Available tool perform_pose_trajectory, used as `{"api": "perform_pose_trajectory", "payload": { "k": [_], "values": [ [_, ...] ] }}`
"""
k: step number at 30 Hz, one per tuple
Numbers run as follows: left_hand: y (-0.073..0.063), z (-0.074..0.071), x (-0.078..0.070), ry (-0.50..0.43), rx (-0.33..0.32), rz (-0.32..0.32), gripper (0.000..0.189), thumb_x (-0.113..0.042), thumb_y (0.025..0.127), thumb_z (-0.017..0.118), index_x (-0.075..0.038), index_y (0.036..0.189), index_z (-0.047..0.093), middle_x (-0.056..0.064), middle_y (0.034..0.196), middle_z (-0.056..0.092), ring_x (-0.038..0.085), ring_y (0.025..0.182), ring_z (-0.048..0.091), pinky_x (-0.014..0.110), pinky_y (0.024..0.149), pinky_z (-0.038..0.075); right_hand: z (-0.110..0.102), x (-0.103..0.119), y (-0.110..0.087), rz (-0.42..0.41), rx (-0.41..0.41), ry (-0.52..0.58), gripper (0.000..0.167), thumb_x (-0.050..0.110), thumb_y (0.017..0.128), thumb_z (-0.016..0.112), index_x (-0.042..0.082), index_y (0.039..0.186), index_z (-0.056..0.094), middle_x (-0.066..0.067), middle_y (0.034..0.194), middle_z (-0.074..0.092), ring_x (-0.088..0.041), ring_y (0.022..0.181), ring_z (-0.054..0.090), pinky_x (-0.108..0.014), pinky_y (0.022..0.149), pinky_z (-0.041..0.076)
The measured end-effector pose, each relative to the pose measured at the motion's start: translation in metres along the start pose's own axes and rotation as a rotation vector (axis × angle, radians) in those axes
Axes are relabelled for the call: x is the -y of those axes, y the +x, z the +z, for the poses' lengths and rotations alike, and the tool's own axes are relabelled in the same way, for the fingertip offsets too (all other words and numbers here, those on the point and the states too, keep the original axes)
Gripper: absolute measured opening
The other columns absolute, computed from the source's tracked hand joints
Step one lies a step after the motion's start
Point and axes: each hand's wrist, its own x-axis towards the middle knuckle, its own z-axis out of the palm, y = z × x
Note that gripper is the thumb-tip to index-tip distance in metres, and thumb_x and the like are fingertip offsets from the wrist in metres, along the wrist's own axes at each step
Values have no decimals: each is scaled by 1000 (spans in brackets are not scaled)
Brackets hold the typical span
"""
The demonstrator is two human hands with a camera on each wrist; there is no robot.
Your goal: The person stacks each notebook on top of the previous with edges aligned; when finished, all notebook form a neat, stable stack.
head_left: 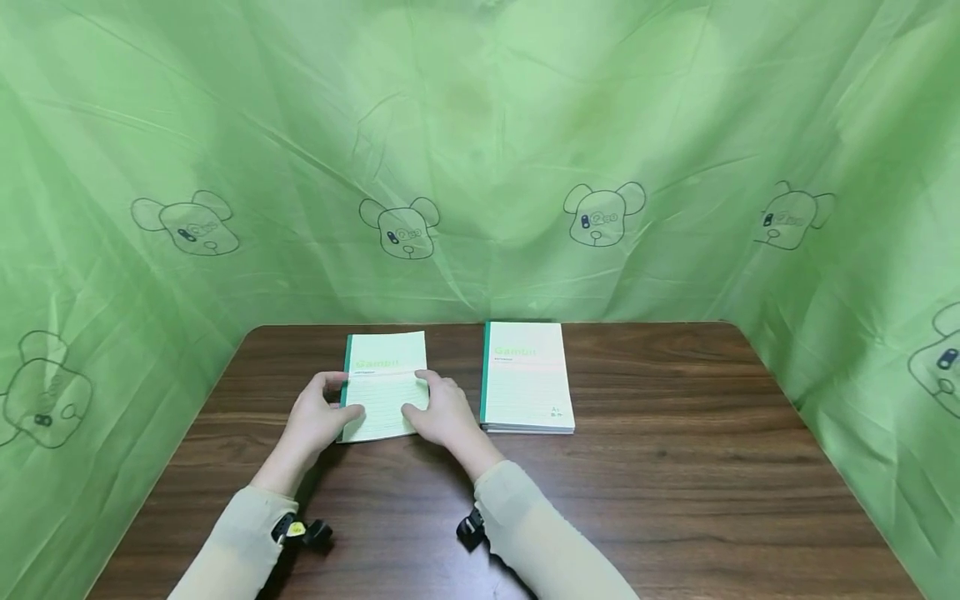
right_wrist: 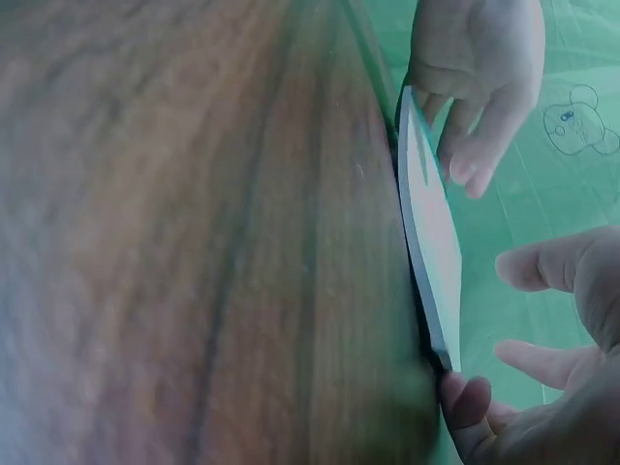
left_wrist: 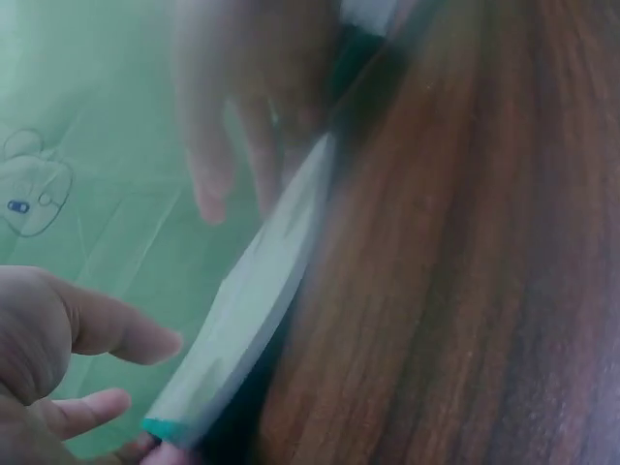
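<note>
A pale notebook (head_left: pixel 387 397) with a green spine is held between both hands at the left of the table. My left hand (head_left: pixel 318 414) grips its spine side, thumb over the lower left of the cover. On the opposite edge my right hand (head_left: pixel 446 408) holds it, with the thumb near the lower right corner. In the left wrist view the notebook (left_wrist: pixel 257 300) tilts, a dark gap under its near edge. The right wrist view shows the notebook (right_wrist: pixel 432 232) edge-on, fingers at both ends. Some fingertips are hidden beneath it.
To the right lies a stack of matching notebooks (head_left: pixel 528 379), spines to the left, near the far edge of the brown wooden table (head_left: pixel 675 467). Green cloth (head_left: pixel 495 167) with bear-head drawings hangs behind and at both sides.
</note>
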Motion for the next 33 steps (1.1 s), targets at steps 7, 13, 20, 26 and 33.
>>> {"api": "perform_pose_trajectory", "payload": {
  "k": [7, 13, 20, 26, 33],
  "values": [
    [2, -4, 5, -210, 24, -39, 61, -11, 101, 74, -2, 156, 51, 24, 146, 57, 29, 117, 64, 26, 84, 57, -4, -7, 1, -1, -20, 30, 59, 28, 97, 71, 10, 153, 60, -24, 144, 61, -47, 137, 56, -56, 111, 50],
    [0, -6, 7, -356, 79, -35, 56, -8, 105, 72, -2, 157, 53, 23, 145, 58, 14, 101, 68, 27, 82, 61, -2, -15, -3, -24, -33, 66, 57, 28, 95, 70, 10, 149, 63, -19, 140, 60, -37, 125, 60, -51, 104, 53],
    [-1, -14, 5, -394, 99, 16, 58, -9, 107, 69, -8, 162, 49, 23, 154, 51, 13, 101, 70, 32, 81, 64, -7, -13, -5, 0, -28, 115, 68, 38, 98, 72, 11, 157, 52, -24, 149, 57, -39, 130, 61, -54, 108, 52],
    [-1, -19, 0, -405, 97, 37, 58, -7, 107, 70, -8, 161, 50, 23, 154, 51, 13, 98, 73, 34, 80, 65, -8, -12, -6, -17, -17, 213, 48, 33, 103, 70, 15, 147, 64, -13, 127, 70, -24, 97, 73, -43, 87, 59],
    [-1, -15, -18, -368, 89, 66, 55, -6, 106, 70, -10, 158, 55, 21, 153, 54, 17, 97, 72, 37, 76, 65, -30, -2, -15, -47, -131, 355, 32, 17, 99, 78, 11, 130, 74, -3, 89, 66, -8, 56, 52, -29, 70, 52]
  ]
}}
